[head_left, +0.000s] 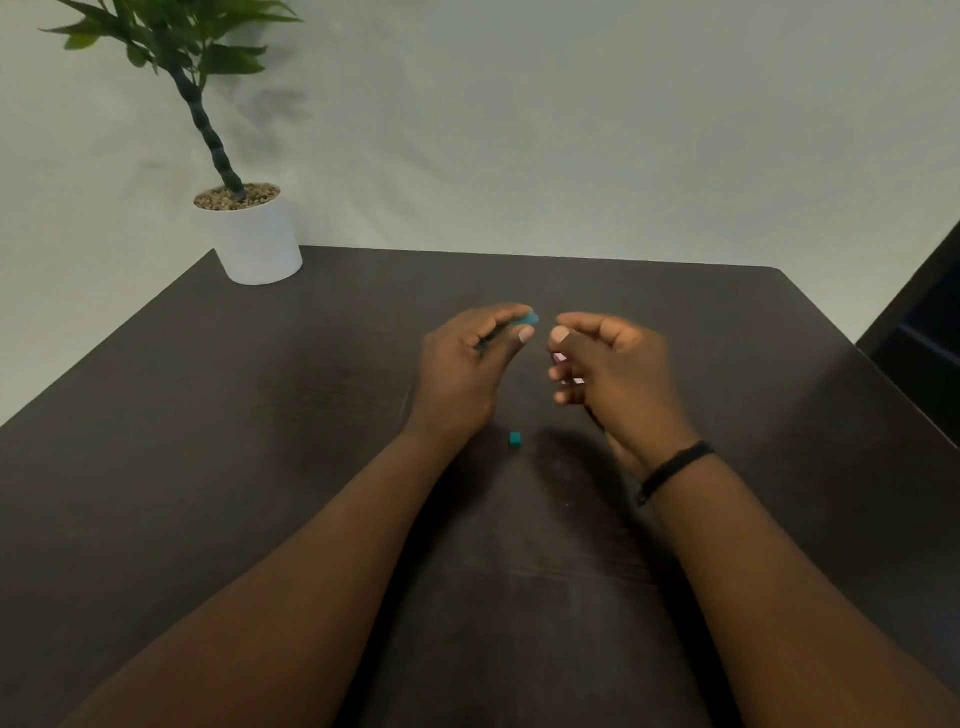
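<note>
Fingers (488, 318) of left hand (457, 369) curled, pinching teal piece (525, 319) at the tips; right hand (618, 374) curled round pink piece (560, 358), blurred. Both pieces beyond the loose teal cube (515, 439) on the table (260, 415), teal straight beyond it, pink beyond-right. Teal piece sits just left of right fingertips (560, 335), small gap; long axis unclear. Likely joining next; left hand nearer the cube

A plain home or office corner: a dark wooden table (260, 415) against a bare wall (571, 130), with a potted plant (249, 228).
</note>
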